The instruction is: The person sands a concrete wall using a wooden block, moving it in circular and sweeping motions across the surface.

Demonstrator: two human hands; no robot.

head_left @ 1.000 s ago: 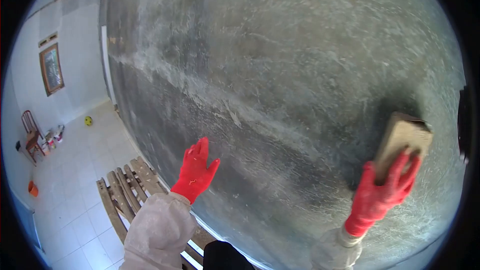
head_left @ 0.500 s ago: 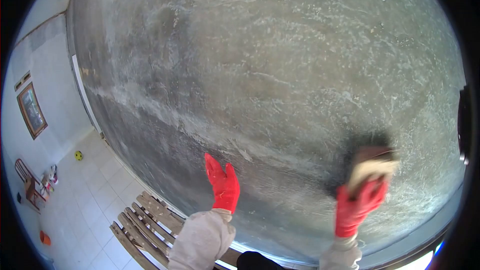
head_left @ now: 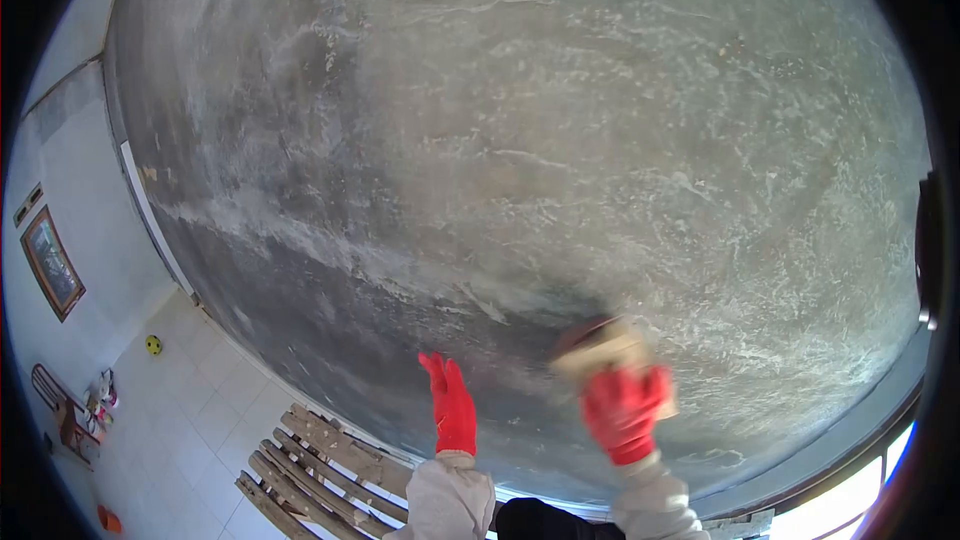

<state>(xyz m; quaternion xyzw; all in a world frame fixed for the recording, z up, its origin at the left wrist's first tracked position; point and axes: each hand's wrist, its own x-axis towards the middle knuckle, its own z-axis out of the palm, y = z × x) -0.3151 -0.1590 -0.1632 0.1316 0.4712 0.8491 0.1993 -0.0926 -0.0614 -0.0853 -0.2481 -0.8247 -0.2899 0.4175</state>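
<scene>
A grey plastered wall [head_left: 560, 190] with pale scuffs and streaks fills most of the view. My right hand [head_left: 622, 418], in a red glove, grips a light wooden block [head_left: 608, 352] with a dark reddish edge towards the wall. Motion blurs both the block and the glove, and the block overlaps the lower part of the wall. To its left, my left hand [head_left: 453, 410], also red-gloved, is held up with fingers stretched out and thumb apart, holding nothing. Its fingertips are right at the dark lower band of the wall.
Below left stands a platform of rough wooden slats [head_left: 330, 470]. On the tiled floor [head_left: 200, 385] are a yellow ball [head_left: 153, 345], a wooden chair [head_left: 68, 420] and an orange pot [head_left: 109, 518]. A framed picture [head_left: 53, 262] hangs on the white side wall. Bright window panes [head_left: 840, 510] lie at bottom right.
My right hand has swept the wooden block leftwards and slightly down across the wall. My left hand sits a little lower, its fingers closer together. The view has shifted slightly.
</scene>
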